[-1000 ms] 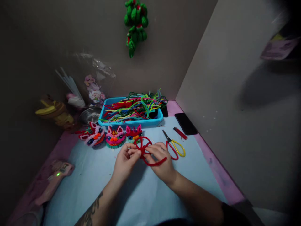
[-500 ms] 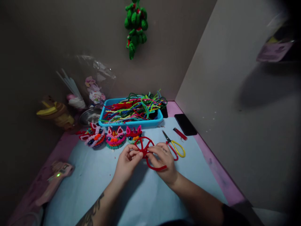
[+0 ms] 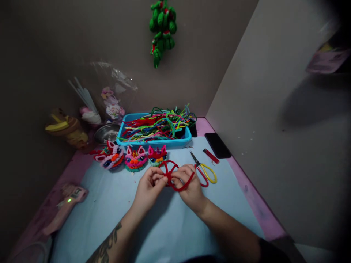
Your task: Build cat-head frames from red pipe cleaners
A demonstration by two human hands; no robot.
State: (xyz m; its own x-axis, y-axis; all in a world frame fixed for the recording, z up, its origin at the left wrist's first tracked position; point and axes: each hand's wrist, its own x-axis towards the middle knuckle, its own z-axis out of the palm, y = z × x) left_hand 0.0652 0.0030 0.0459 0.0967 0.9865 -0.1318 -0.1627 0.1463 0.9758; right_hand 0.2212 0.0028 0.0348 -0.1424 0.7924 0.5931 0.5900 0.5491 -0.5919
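Note:
Both hands meet over a pale blue table [image 3: 109, 215]. My left hand [image 3: 149, 188] pinches the centre of a red pipe-cleaner shape [image 3: 170, 168] made of loops. My right hand [image 3: 189, 186] is closed on the same shape from the right, with a red strand curving under its fingers. Just behind the hands stand three woolly animal faces [image 3: 134, 157] with pink ears. Scissors [image 3: 204, 171] with red and yellow handles lie to the right of my right hand.
A blue tray [image 3: 153, 142] full of coloured pipe cleaners sits at the back. A red lighter [image 3: 210, 155] and a black phone [image 3: 218, 144] lie at the right edge. A pink glue gun [image 3: 67, 204] rests at the left. A green ornament [image 3: 163, 29] hangs on the wall.
The red strand that trailed out below my right hand has been drawn up and bent closer to the looped shape. Both hands stay in nearly the same place.

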